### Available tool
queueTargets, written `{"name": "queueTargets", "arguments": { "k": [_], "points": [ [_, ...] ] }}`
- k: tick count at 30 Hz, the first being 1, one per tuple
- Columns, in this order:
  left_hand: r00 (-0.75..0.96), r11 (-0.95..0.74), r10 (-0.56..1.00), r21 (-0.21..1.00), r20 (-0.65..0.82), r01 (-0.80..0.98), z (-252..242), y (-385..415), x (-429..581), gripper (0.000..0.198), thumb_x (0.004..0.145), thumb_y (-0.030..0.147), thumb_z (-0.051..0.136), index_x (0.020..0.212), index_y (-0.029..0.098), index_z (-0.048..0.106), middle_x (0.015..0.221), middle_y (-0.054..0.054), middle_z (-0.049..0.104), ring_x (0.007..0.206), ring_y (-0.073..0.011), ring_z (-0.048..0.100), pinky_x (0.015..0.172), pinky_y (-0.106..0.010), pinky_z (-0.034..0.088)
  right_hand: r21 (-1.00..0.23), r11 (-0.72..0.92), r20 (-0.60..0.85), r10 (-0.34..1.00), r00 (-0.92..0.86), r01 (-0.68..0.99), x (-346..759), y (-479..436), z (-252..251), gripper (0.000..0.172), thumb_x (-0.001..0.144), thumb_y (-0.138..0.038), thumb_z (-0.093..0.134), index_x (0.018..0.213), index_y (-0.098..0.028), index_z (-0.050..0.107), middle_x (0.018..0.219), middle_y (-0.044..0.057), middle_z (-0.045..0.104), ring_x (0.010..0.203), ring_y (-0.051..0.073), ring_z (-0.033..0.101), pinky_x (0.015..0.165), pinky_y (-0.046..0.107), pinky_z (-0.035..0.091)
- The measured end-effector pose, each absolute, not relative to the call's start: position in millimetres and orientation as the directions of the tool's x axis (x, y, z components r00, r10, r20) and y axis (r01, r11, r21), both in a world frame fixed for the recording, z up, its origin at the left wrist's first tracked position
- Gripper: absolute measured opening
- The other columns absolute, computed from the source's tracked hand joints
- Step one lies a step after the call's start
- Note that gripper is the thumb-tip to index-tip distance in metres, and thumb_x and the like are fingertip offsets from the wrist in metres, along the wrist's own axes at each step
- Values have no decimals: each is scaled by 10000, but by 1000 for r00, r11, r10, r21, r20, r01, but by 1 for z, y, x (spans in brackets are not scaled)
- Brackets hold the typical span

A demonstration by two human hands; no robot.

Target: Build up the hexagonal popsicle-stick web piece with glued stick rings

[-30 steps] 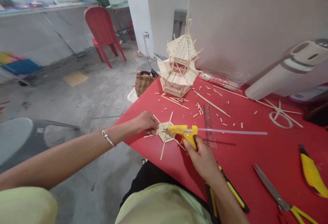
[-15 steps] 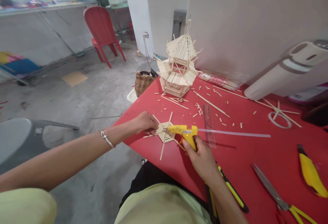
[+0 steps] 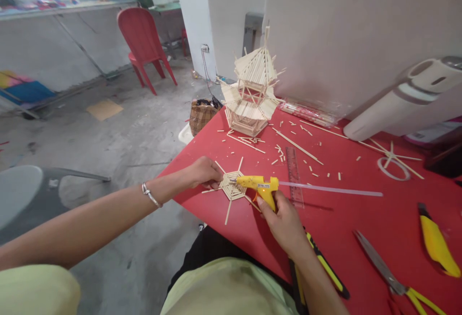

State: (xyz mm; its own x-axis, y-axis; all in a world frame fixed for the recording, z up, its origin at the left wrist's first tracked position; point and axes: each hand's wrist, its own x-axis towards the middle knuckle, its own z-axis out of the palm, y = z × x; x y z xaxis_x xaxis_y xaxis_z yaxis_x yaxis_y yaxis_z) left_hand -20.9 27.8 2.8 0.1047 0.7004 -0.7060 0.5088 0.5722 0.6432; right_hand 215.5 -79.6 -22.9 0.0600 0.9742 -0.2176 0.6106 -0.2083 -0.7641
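Note:
My right hand is wrapped round the handle of a yellow hot glue gun, a long clear glue stick trailing out of its back. The nozzle points left, over the middle of a web-shaped hexagonal piece made of thin wooden sticks, flat on the red table. At that piece's left edge, my left hand has its fingers closed on a spoke or rim; the fingertips partly hide what they pinch. Behind stands a pagoda-like model of the same sticks.
Stick offcuts and a clear ruler lie beyond the glue gun. Scissors, a utility knife and a yellow-handled tool lie on the right. A white bottle leans by the wall; a tape ring sits nearby.
Almost nothing differs. Both hands and the glue gun hold the same place over the stick web; the tail of the glue stick has shifted very slightly.

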Motion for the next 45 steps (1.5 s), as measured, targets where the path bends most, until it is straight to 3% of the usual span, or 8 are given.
{"name": "queueTargets", "arguments": {
  "k": [45],
  "points": [
    [92,538,716,630,-692,560,-3,29,-22,42,613,163,687,625,125,673,477,-47,641,540,-174,654,469,-216,430,-739,-220,-228,971,72,636,214,-80,-23,343,862,-548,497,982,-232,552,809,47,693,742,239,647,626,288,405]
  ]
}}
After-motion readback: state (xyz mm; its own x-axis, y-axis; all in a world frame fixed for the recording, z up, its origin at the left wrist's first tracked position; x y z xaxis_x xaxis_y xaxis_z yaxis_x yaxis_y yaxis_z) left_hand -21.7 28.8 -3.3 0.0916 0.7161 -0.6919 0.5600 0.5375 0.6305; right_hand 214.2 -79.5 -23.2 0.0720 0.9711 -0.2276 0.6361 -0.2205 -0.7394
